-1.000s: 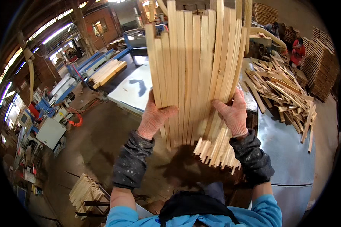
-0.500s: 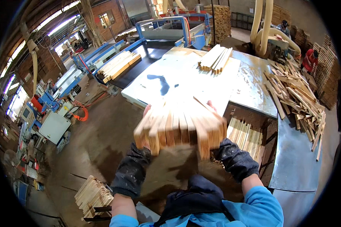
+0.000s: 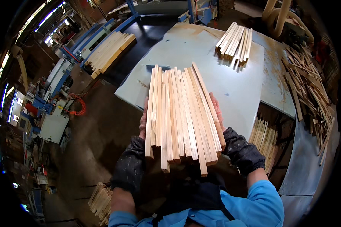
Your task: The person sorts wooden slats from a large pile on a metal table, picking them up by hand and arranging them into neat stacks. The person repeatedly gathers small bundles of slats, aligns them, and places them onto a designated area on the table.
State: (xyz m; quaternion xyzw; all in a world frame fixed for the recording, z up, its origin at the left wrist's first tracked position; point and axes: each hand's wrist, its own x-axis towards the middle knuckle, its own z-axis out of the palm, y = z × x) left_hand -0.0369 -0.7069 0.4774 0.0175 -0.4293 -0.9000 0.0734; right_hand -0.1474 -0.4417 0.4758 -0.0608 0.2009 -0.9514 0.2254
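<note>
**Wide bundle of pale wooden strips (image 3: 182, 117), clamped from both sides**

From afar, I see the pink-gloved left hand (image 3: 143, 120) and pink-gloved right hand (image 3: 216, 108) pressing inward, probably because nothing visibly ties it. Its far end overlaps the smooth pale-grey tabletop (image 3: 236, 89) in my view; contact I cannot tell. Beyond lies a smaller pale wooden stack (image 3: 235, 42).

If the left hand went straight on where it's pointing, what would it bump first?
Probably the pale tabletop, just past the left hand and the wooden sticks it helps hold. Its height is hard to tell, so it might pass over the top.
</note>
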